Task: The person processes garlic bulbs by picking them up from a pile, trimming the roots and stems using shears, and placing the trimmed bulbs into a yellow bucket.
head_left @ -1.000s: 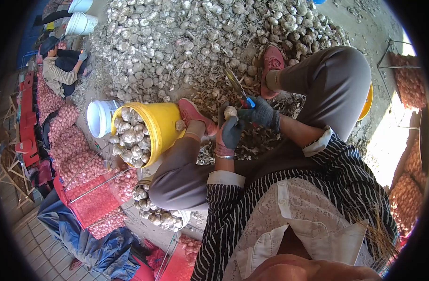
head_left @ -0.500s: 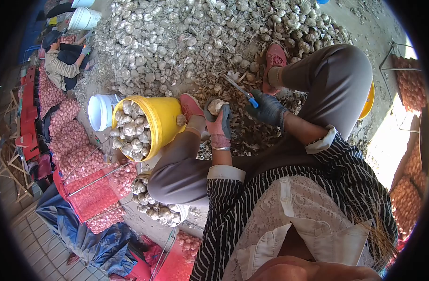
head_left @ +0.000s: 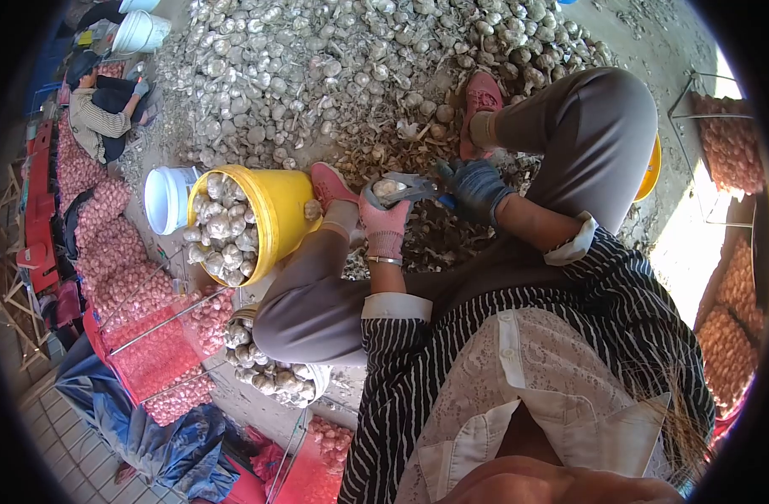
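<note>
My left hand (head_left: 385, 220), in a pink and grey glove, is closed around a garlic bulb (head_left: 388, 188). Beside it my right hand (head_left: 477, 191), in a dark grey-blue glove, grips a tool with a blue handle (head_left: 446, 201); its metal end reaches over to the bulb. Loose skins and leaves (head_left: 426, 244) lie on the ground below both hands. Left of my left hand, a yellow bucket (head_left: 288, 214) lies tilted, with several garlic bulbs at its mouth.
A large garlic heap (head_left: 292, 76) spreads ahead. Beside the yellow bucket is a white bucket (head_left: 159, 202); another filled container (head_left: 319, 383) stands below. A person (head_left: 99, 109) sits at the upper left. Red mesh bags (head_left: 107, 244) line the left side.
My right hand has moved left toward my left hand, and the tool's metal end, earlier pointing up and away, now lies across at the bulb. The whole view has shifted slightly.
</note>
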Demonstrator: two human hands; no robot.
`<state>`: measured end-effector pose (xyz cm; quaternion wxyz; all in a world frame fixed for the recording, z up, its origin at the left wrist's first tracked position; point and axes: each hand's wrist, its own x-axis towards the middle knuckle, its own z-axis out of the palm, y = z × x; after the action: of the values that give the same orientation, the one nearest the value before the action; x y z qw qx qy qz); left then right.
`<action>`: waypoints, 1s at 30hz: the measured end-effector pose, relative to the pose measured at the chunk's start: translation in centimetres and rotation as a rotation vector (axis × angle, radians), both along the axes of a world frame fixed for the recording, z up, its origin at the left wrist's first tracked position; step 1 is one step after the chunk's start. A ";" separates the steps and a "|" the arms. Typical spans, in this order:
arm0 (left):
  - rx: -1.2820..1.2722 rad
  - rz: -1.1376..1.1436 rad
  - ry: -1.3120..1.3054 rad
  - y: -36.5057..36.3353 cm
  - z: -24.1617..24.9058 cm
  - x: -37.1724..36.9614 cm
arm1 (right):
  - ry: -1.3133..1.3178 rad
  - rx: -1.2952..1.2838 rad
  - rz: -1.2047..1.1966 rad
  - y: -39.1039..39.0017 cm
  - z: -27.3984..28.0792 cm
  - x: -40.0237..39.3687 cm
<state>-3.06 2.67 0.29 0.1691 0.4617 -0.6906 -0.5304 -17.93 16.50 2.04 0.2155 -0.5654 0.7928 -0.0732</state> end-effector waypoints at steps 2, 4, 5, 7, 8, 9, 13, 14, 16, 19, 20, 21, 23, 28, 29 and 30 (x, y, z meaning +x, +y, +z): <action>0.043 -0.016 -0.014 -0.1 -0.5 0.3 | -0.105 0.116 0.031 -0.1 0.9 -0.1; 0.080 -0.029 -0.029 0.1 -1.1 0.6 | -0.133 0.086 0.016 0.3 0.3 -0.1; 0.084 -0.103 -0.043 0.4 -1.5 0.5 | -0.156 0.050 -0.002 0.3 -0.1 -0.2; 0.092 -0.187 -0.061 1.2 -1.5 0.2 | -0.196 0.101 -0.027 -0.6 -1.3 -0.7; 0.096 -0.199 -0.067 1.8 -1.1 0.0 | -0.232 0.152 -0.047 -0.8 -1.9 -0.7; 0.096 -0.212 -0.069 2.0 -0.7 -0.4 | -0.231 0.151 -0.054 -0.8 -2.3 -0.8; 0.417 0.121 0.409 -1.3 -3.0 0.1 | -0.343 0.073 -0.248 -0.8 -4.3 -0.3; 0.401 0.134 0.406 -1.9 -2.9 0.8 | -0.381 0.046 -0.305 -0.9 -4.8 -0.2; 0.682 0.323 0.525 -2.9 -0.9 1.3 | -0.424 0.038 -0.298 -1.0 -4.8 -0.1; 0.632 0.381 0.952 -6.3 1.3 2.2 | -0.502 0.068 -0.311 -1.2 -1.8 -0.6; 0.495 0.335 1.086 -7.9 2.3 2.4 | -0.551 0.102 -0.314 -1.2 -1.2 -0.6; 0.349 0.288 1.213 -9.7 3.6 2.6 | -0.554 0.103 -0.308 -1.2 -1.4 -0.4; 0.353 0.329 1.442 -11.7 7.9 3.5 | -0.555 0.052 -0.388 -1.3 -2.3 -0.2; 0.402 0.446 1.263 -13.5 4.9 3.9 | -0.560 0.087 -0.390 -2.3 -3.5 -0.2; 0.481 0.678 1.071 -12.3 3.5 2.7 | -0.617 0.066 -0.409 -2.5 -3.6 -0.2; 0.438 0.570 0.929 -11.8 -0.3 3.3 | -0.673 0.047 -0.430 -2.5 -3.8 -0.1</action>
<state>0.26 -9.15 -0.03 0.4906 0.3725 -0.2670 -0.7411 -18.07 14.01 -1.72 0.4560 -0.3257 0.7796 -0.2796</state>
